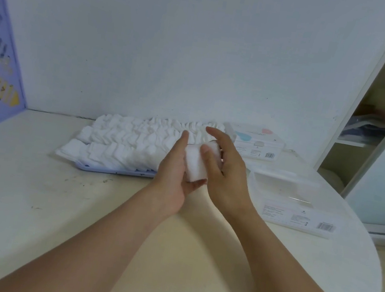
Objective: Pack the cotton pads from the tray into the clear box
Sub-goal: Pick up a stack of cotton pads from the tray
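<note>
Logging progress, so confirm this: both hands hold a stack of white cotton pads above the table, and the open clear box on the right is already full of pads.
Wrong on one point: in the head view the open clear plastic box looks empty, not full. Both the left hand and right hand do hold the stack of white cotton pads above the table.

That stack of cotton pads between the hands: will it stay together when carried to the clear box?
Probably light and soft: the stack of pads looks squeezed between left hand and right hand. Loose layers may fan or slip, like those spread on the tray.
</note>
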Demonstrator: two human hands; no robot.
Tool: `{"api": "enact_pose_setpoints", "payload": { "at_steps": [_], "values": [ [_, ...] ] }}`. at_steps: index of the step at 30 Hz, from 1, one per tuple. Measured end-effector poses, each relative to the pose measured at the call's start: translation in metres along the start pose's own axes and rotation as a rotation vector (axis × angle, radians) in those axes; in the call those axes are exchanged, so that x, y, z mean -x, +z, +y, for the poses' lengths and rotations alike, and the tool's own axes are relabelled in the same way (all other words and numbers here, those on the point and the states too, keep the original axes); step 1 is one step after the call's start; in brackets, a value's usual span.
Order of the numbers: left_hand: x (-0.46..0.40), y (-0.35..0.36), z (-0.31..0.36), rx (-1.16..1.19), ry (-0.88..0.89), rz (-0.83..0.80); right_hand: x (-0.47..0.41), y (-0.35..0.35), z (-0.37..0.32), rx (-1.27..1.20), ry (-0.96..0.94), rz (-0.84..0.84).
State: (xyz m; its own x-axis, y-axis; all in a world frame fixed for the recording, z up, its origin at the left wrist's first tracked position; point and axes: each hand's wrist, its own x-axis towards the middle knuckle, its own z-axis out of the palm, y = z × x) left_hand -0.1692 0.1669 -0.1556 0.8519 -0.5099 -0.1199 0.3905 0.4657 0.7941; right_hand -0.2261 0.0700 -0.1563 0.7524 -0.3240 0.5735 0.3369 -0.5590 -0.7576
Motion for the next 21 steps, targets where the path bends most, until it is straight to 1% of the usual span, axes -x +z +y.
{"api": "enact_pose_setpoints", "payload": {
  "at_steps": [1,3,4,6,9,13,15,17,19,21],
  "values": [
    [-0.001,0.002,-0.003,-0.097,0.077,0.051,0.0,0.001,-0.001,-0.04,0.023,0.023],
    [0.001,0.006,-0.008,-0.246,0.216,0.11,0.001,0.006,-0.003,-0.068,0.063,-0.04],
    [0.004,0.007,-0.009,-0.29,0.245,0.109,0.003,0.008,-0.003,-0.073,0.082,-0.088],
    [0.006,0.006,-0.008,-0.29,0.217,0.086,0.003,0.009,-0.003,-0.083,0.137,-0.135],
    [0.002,0.002,-0.004,-0.175,0.135,0.007,0.001,0.004,-0.005,-0.146,0.192,-0.175],
    [0.002,0.003,0.003,-0.07,0.06,-0.012,-0.002,-0.006,-0.012,-0.335,0.252,-0.152],
    [0.004,0.0,0.007,0.031,-0.003,-0.049,-0.004,-0.014,-0.012,-0.314,0.214,-0.175],
    [0.006,-0.006,0.012,0.176,-0.112,-0.095,-0.006,-0.021,-0.01,-0.274,0.149,-0.199],
    [0.009,-0.01,0.015,0.307,-0.185,-0.157,-0.007,-0.022,-0.008,-0.336,0.106,-0.2],
    [0.009,-0.011,0.015,0.4,-0.214,-0.216,-0.007,-0.019,-0.005,-0.349,0.069,-0.187]
  ]
}}
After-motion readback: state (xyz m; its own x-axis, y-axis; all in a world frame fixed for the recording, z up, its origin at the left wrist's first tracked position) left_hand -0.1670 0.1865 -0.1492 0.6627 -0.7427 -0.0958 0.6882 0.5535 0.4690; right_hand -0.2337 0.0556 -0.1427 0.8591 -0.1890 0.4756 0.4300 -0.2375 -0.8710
